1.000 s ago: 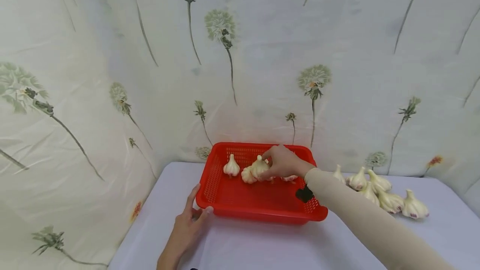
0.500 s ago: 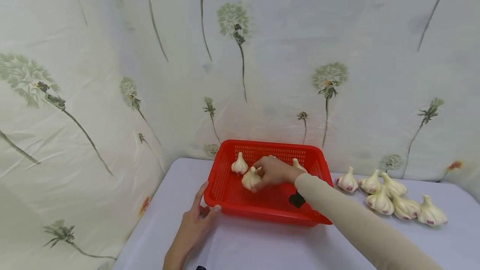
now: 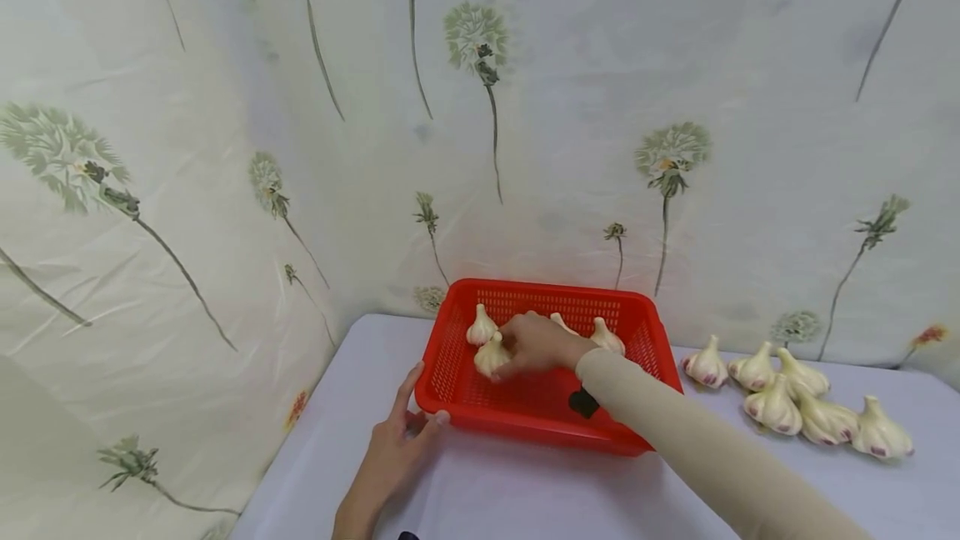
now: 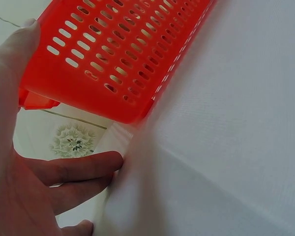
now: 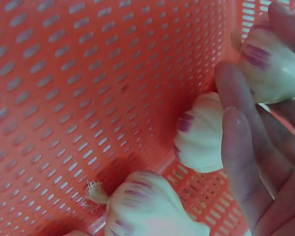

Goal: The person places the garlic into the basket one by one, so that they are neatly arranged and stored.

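“So, what does the right hand have, seen from your remote desk?”

“On my head view, the right hand (image 3: 531,344) pinches one garlic bulb (image 3: 491,358), neck up, inside a red slotted plastic basket (image 3: 540,433), over toward its left side. My right-wrist feed agrees: thumb and fingers are narrowed to the bulb's width, with purple streaks showing on its skin.”

“Is that bulb touching the basket floor?”

“I can't tell from any of my views.”

“And the left hand?”

“I have the left hand (image 3: 397,448) spread wide at the basket's near left corner, thumb against the front, forefinger along the left side. On the left-wrist feed I see the other fingers stretched out straight.”

“Any other garlic?”

“One upright bulb (image 3: 481,327) stands in the basket just beyond the pinched one; whether they touch, I can't say. Farther right, near the back wall, I count a leaning bulb (image 3: 560,322) and a partly hidden bulb (image 3: 608,337) behind the beige sleeve (image 3: 675,432). Six loose bulbs (image 3: 774,407) lie on the white tablecloth (image 3: 495,490) right of the basket, five bunched, one slightly apart.”

“Background?”

“A dandelion-print backdrop (image 3: 555,107).”
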Action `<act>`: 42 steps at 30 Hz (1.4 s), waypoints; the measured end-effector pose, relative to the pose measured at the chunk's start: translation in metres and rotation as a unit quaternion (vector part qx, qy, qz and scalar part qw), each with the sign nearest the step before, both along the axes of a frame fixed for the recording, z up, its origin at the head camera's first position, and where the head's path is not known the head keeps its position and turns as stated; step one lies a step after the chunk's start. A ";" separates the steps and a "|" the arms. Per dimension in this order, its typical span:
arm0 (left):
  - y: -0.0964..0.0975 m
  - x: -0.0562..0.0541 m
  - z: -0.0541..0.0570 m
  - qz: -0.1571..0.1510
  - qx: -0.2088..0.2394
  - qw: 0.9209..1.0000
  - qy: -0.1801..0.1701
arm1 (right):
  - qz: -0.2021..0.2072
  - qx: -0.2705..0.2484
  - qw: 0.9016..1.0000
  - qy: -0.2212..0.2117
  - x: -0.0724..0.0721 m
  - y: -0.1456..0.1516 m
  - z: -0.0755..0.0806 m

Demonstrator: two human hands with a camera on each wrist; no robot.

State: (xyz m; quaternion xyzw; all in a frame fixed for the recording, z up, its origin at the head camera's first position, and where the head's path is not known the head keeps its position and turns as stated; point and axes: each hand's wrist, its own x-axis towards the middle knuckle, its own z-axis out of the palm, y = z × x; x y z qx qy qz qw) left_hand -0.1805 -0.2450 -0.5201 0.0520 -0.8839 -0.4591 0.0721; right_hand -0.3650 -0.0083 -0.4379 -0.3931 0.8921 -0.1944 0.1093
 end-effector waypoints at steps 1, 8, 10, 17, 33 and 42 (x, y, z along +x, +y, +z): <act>0.000 0.000 0.000 0.000 0.000 1.000 0.001 | -0.002 0.004 1.000 0.006 -0.001 -0.001 -0.001; 0.000 0.001 0.001 -0.003 -0.004 1.000 0.007 | -0.011 0.009 0.999 0.032 -0.009 -0.002 -0.009; 0.000 0.001 0.001 -0.003 -0.004 1.000 0.011 | -0.013 0.008 0.999 0.037 -0.010 -0.003 -0.009; 0.001 0.000 -0.001 -0.003 -0.002 1.000 0.003 | -0.008 -0.003 0.999 0.033 -0.013 -0.006 -0.012; 0.001 0.001 0.001 0.005 -0.001 1.000 -0.013 | -0.035 -0.008 0.997 0.067 -0.011 -0.021 -0.021; 0.001 0.001 0.001 0.006 -0.001 1.000 -0.004 | -0.034 -0.020 0.995 0.097 -0.012 -0.025 -0.026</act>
